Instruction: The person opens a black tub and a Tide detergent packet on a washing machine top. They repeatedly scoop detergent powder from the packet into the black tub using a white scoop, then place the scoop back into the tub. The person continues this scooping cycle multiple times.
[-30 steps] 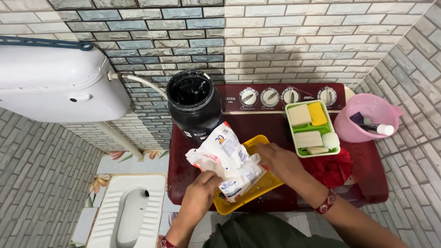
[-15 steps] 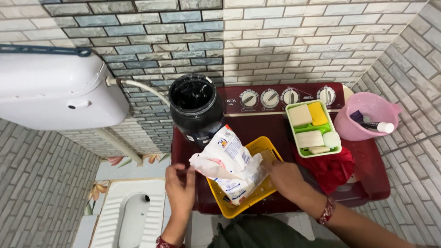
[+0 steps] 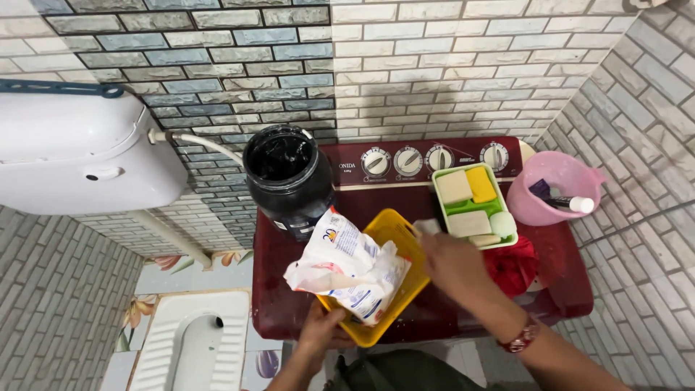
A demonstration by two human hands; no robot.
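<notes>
Head view: A crinkled white plastic pouch (image 3: pixel 350 271) is seen lying in a yellow slotted plastic basket (image 3: pixel 394 230) on the glossy maroon lid of a washing machine (image 3: pixel 289 297). The basket's near edge is gripped by the left hand (image 3: pixel 323 331), fingers curled shut around the rim. A small pale piece (image 3: pixel 428 226) is pinched in the fingertips of the right hand (image 3: pixel 452 262), just beside a green rectangular tray (image 3: pixel 474 206) of soap bars. A round black jar (image 3: pixel 288 177) and a pink plastic mug (image 3: pixel 554 188) are set near the dials.
</notes>
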